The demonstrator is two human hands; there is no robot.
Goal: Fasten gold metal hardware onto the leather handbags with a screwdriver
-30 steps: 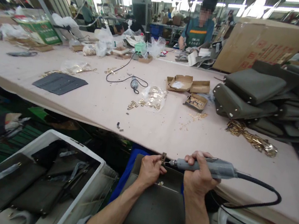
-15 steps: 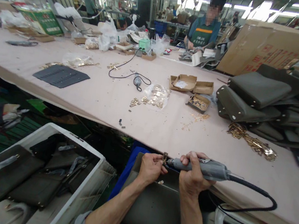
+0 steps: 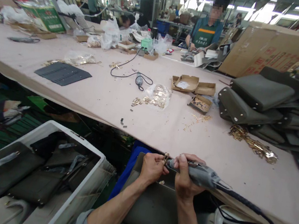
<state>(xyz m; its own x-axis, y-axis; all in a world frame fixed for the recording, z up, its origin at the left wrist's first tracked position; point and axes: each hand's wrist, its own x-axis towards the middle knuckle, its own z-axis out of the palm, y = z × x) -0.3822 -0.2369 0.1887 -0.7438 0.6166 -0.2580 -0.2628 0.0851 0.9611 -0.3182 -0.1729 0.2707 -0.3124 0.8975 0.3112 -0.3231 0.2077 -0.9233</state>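
My left hand (image 3: 151,167) pinches a small brass fitting (image 3: 165,157) at the top edge of a dark olive bag (image 3: 149,208) lying on my lap. My right hand (image 3: 184,176) grips a grey corded electric screwdriver (image 3: 203,175), its tip against that fitting. The tool's black cable (image 3: 250,213) trails off to the right along the table edge.
A long pinkish worktable (image 3: 105,100) carries loose brass hardware (image 3: 155,95), small cardboard boxes (image 3: 194,86) and a stack of olive bags (image 3: 269,102) at right. A white crate (image 3: 74,145) with bags stands at my left. A person in a green apron (image 3: 207,31) works at the far side.
My right hand has slid closer to my left, and the screwdriver's rear has tilted down to the right. The view has shifted slightly; the left hand stays on the fitting.
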